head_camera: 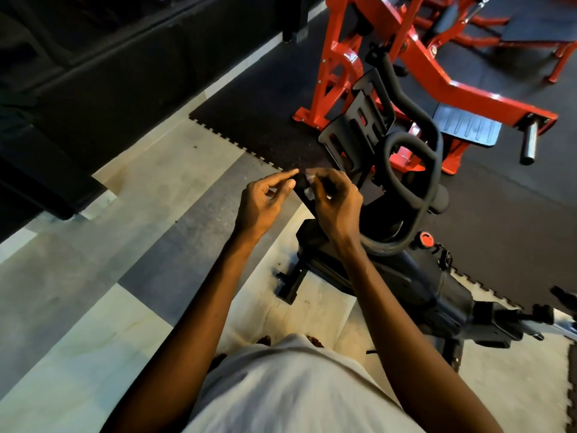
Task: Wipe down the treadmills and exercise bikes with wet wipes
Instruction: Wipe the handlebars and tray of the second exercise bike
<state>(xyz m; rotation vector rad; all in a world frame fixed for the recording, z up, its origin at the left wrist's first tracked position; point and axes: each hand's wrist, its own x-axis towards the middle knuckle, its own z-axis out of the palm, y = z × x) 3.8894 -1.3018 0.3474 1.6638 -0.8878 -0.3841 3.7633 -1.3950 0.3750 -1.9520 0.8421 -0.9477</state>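
While the person stands over the floor in a pale shirt (290,385), both arms reach forward and meet at the near grip of the exercise bike (437,292), which lies just right of the feet.

The right hand (335,203) is curled over that handlebar end (301,182), and pale scraps showing between its fingers look like the wet wipe (309,192) wrapped round the bar. The left hand (265,198) comes in from the other side. Its forefinger and thumb appear to pinch the black tip while the other fingers stay loosely bent.

The bar's long axis runs from that tip, which points left toward the left hand, back under the right palm and toward the looped handlebar (432,157). Any stroke would probably go rightward along it, led by the right hand, which already sits on it.

Beyond the hands stand the slotted tablet holder (352,132), a dark rubber mat (249,120) and a red weight machine (437,76).
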